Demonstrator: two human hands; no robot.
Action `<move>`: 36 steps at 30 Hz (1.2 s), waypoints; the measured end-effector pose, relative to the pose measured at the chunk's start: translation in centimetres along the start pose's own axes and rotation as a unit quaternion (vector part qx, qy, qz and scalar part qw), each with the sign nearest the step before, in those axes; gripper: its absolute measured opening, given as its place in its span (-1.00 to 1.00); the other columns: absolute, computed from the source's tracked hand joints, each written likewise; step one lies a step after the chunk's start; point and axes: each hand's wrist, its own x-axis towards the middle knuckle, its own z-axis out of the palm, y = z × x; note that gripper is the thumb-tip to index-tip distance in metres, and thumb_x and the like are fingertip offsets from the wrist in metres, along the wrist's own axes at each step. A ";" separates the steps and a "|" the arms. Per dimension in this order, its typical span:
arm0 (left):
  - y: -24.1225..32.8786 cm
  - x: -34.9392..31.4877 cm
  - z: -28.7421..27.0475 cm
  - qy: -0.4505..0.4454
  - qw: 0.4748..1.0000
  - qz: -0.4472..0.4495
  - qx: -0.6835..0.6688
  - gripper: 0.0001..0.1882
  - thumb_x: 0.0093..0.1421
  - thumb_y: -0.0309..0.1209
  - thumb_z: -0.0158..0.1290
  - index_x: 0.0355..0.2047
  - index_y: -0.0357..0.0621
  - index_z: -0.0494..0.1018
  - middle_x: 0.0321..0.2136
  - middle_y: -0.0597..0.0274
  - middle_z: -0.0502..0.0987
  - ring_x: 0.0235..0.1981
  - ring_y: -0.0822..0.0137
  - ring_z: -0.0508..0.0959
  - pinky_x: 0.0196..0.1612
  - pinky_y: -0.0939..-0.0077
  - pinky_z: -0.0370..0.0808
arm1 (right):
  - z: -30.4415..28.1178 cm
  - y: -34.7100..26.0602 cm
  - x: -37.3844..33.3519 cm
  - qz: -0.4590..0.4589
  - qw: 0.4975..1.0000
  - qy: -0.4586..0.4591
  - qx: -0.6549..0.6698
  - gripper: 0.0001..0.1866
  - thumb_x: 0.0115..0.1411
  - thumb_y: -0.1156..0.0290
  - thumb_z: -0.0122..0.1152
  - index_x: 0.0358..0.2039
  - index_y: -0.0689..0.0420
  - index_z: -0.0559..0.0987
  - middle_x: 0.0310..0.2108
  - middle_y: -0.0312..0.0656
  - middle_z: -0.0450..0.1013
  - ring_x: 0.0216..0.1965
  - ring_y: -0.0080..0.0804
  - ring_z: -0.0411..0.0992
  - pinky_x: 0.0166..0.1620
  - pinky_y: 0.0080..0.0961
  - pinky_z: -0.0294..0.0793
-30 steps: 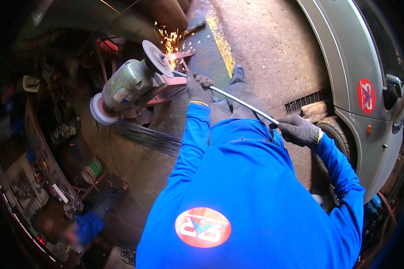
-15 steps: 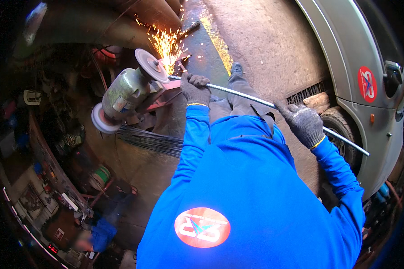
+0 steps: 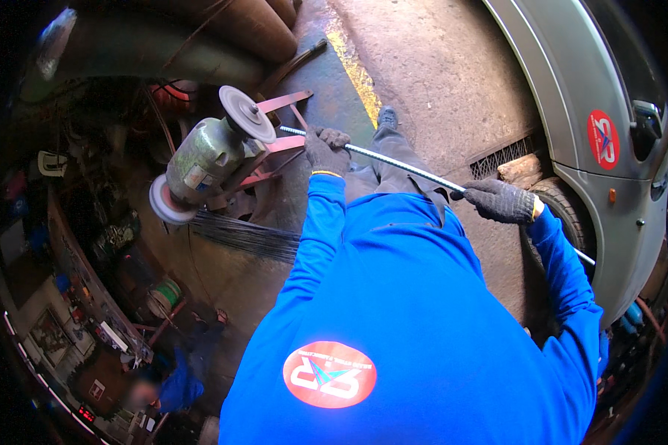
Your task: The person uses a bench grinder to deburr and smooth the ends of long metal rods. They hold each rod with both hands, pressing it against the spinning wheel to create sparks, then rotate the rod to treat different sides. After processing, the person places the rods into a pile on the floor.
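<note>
Both gloved hands grip a long steel rod (image 3: 401, 167): the left hand (image 3: 326, 148) near its tip, the right hand (image 3: 501, 200) farther back. The rod runs from lower right to upper left, its tip just beside the grinder wheel (image 3: 247, 113).

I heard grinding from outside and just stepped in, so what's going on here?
A person in a blue long-sleeved shirt holds a long thin metal rod in both gloved hands. The left hand grips it near the front end, the right hand further back. The rod's tip sits just beside the grinding wheel of a green bench grinder on a red stand. No sparks show right now. A bundle of thin rods lies on the floor below, and a grey car stands to the right.
</note>
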 end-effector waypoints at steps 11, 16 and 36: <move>1.7 -0.8 0.7 -0.002 1.000 0.011 -0.004 -0.60 0.37 -0.12 -0.08 -0.59 0.11 0.13 -0.73 0.50 0.05 -0.76 0.48 0.08 -0.66 0.52 0.13 | 0.8 0.4 1.1 -0.124 0.979 0.103 -0.123 -0.55 0.42 0.10 -0.01 0.13 0.14 0.54 -0.30 -0.01 0.57 -0.31 -0.22 0.56 -0.25 -0.31 0.52; 2.1 0.0 0.2 -0.006 1.000 -0.009 -0.027 -0.59 0.36 -0.13 -0.06 -0.61 0.13 0.13 -0.74 0.51 0.03 -0.76 0.48 0.09 -0.65 0.52 0.13 | 2.1 -1.4 -0.1 -0.158 0.938 0.204 -0.233 -0.62 0.36 0.17 0.09 0.10 0.05 0.55 -0.20 0.09 0.58 -0.18 0.02 0.58 -0.18 -0.16 0.55; 0.8 -0.8 0.1 -0.036 0.997 -0.058 -0.039 -0.60 0.31 -0.22 -0.12 -0.67 0.11 0.09 -0.75 0.48 0.03 -0.72 0.46 0.08 -0.57 0.46 0.16 | 0.9 2.4 0.8 -0.060 0.931 0.215 -0.288 -0.58 0.22 0.24 0.20 0.04 0.17 0.56 -0.23 0.11 0.59 -0.17 0.01 0.58 -0.09 -0.17 0.56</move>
